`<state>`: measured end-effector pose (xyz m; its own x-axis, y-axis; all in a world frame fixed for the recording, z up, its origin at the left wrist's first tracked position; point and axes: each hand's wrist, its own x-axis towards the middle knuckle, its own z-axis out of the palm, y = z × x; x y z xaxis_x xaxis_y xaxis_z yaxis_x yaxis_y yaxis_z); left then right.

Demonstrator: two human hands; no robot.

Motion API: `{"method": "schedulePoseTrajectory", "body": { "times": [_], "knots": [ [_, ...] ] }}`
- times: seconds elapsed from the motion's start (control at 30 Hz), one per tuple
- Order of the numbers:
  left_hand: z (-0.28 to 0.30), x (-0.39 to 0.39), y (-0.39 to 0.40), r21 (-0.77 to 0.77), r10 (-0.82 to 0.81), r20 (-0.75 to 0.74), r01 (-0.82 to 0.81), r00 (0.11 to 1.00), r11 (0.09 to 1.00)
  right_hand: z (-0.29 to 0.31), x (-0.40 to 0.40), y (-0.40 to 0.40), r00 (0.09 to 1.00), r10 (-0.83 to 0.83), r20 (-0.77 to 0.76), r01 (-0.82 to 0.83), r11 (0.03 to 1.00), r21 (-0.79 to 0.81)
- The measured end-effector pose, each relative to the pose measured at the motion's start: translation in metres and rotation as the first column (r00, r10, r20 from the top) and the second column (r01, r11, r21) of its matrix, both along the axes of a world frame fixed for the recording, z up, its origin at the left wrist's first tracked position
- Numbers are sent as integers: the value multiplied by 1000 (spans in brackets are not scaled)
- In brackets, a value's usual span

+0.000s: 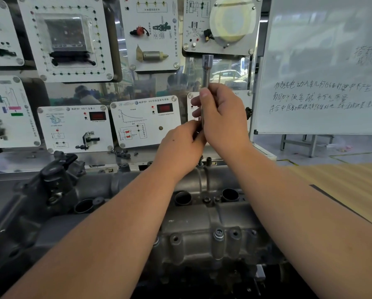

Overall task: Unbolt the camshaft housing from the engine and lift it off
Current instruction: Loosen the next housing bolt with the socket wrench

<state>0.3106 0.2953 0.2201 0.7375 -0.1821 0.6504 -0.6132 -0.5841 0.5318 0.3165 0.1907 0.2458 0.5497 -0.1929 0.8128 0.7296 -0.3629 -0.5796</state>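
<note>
The grey camshaft housing (pixel 202 223) lies across the engine below my forearms, with round plug wells (pixel 182 197) and bolt bosses along its near edge. One bolt (pixel 218 234) stands in a near boss. My right hand (pixel 223 119) grips a long metal socket wrench (pixel 207 67) held upright above the housing's far edge, its socket end pointing up. My left hand (pixel 180 145) pinches the tool's lower end, which both hands hide.
Behind the engine stands a bench with white training panels (pixel 146 121) carrying sensors and displays. A whiteboard (pixel 323 67) with handwriting stands at the right. A wooden tabletop (pixel 353 186) lies to the right of the engine. Small loose parts (pixel 122 153) lie on the bench ledge.
</note>
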Motion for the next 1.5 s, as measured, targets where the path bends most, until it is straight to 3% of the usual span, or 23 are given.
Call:
{"method": "schedulePoseTrajectory", "body": {
  "times": [1.5],
  "knots": [
    [1,4,1,-8,32,23,-32,999,999,-1,-2,-1,1000,13,26,-12,999,-39]
  ]
}}
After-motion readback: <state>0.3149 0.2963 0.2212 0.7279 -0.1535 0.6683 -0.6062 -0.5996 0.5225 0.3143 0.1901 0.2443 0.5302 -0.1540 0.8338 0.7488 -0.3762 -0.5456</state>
